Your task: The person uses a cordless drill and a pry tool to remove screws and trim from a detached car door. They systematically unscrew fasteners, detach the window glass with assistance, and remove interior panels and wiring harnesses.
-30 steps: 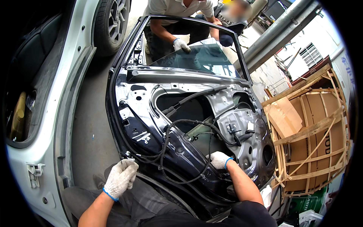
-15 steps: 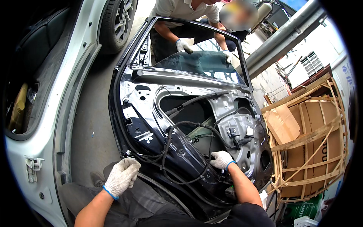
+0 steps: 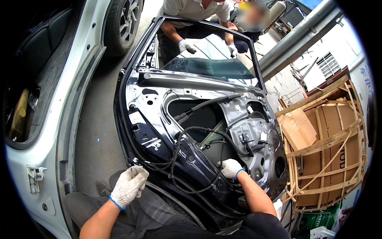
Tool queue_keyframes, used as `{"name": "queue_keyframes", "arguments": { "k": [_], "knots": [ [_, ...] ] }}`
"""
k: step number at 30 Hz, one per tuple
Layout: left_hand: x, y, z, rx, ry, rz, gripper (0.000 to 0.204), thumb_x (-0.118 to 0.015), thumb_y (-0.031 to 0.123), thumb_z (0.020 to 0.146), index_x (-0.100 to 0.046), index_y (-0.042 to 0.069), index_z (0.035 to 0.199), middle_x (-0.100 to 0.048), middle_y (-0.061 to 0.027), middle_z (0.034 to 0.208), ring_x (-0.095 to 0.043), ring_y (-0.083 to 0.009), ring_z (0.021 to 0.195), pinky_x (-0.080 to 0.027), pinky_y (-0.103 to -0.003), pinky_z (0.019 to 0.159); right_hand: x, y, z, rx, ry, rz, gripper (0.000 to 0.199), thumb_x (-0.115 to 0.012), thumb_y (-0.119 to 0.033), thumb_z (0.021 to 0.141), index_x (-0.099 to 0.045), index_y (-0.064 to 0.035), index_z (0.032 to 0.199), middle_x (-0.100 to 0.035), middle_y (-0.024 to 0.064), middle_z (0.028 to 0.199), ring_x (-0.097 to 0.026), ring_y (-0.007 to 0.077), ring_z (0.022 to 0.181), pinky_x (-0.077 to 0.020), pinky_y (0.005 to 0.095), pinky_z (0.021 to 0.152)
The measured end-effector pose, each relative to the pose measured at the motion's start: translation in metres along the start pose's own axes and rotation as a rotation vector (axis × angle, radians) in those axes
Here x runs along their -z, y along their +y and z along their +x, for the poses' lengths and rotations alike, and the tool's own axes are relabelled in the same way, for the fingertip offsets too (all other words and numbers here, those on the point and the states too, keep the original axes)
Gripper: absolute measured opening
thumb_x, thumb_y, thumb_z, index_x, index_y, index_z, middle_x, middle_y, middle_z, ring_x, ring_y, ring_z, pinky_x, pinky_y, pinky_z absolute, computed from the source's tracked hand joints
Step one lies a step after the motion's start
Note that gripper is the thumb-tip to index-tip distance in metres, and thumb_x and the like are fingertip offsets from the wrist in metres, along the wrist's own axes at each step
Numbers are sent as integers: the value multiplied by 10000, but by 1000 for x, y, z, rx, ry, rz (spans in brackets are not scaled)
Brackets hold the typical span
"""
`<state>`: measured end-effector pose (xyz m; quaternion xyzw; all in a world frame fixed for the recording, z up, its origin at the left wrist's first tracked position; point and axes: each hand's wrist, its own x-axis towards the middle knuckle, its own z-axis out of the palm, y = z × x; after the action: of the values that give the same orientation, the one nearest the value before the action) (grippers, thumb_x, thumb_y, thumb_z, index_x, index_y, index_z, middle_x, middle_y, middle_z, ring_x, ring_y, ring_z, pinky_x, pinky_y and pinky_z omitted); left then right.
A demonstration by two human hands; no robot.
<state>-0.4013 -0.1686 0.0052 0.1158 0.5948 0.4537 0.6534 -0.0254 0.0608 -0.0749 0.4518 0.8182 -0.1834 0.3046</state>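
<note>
One left hand (image 3: 129,184) with fingers curled in, right hand (image 3: 230,169) placed at car door (image 3: 193,159), near side, grip cannot be told.

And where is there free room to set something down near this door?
Mostly free: the grey floor between the white car and the door, with a small object on it. Crowded: the door's middle, where black cables loop beside the right hand.

Bright daylight bleaches the far wall (image 3: 344,44) and glints off a metal door (image 3: 190,157); one person's head (image 3: 253,16) is blurred, fisheye edges curving into black.
</note>
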Motion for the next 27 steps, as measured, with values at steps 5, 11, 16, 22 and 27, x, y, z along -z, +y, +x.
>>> {"name": "queue_keyframes", "arguments": {
  "k": [5,11,16,22,27],
  "knots": [
    [2,0,-1,-2,5,-9,178,-602,203,945,-553,35,982,-495,1,649,-416,-72,484,-358,-228,423,14,-1,-9,-8,47,55,345,-623,-344,790,-687,-113,1038,-687,220,943,-647,420,915,-523,485,811],
    [1,0,-1,7,1,1,192,-608,208,942,-557,32,998,-500,0,664,-420,-71,495,-364,-227,431,16,11,-17,-11,69,38,345,-613,-309,802,-658,-79,1056,-682,237,934,-648,424,915,-511,498,827],
    [2,1,-3,6,10,10,205,-610,215,939,-559,32,1016,-500,0,671,-425,-69,506,-371,-228,439,11,4,-25,-71,112,60,362,-623,-311,807,-660,-87,1088,-690,219,952,-653,408,929,-517,489,834],
    [2,0,-2,16,-3,4,201,-607,216,945,-558,34,1014,-500,1,673,-424,-67,510,-371,-227,442,11,8,-31,-51,176,-1,338,-639,-309,812,-657,-78,1058,-693,211,957,-660,390,936,-521,483,837],
    [0,1,-3,8,1,13,205,-606,215,946,-563,28,1020,-503,1,675,-425,-68,512,-374,-228,445,-3,11,-31,97,385,-36,300,-652,-300,807,-657,-65,993,-680,208,959,-654,396,925,-524,478,806]
  ]
}}
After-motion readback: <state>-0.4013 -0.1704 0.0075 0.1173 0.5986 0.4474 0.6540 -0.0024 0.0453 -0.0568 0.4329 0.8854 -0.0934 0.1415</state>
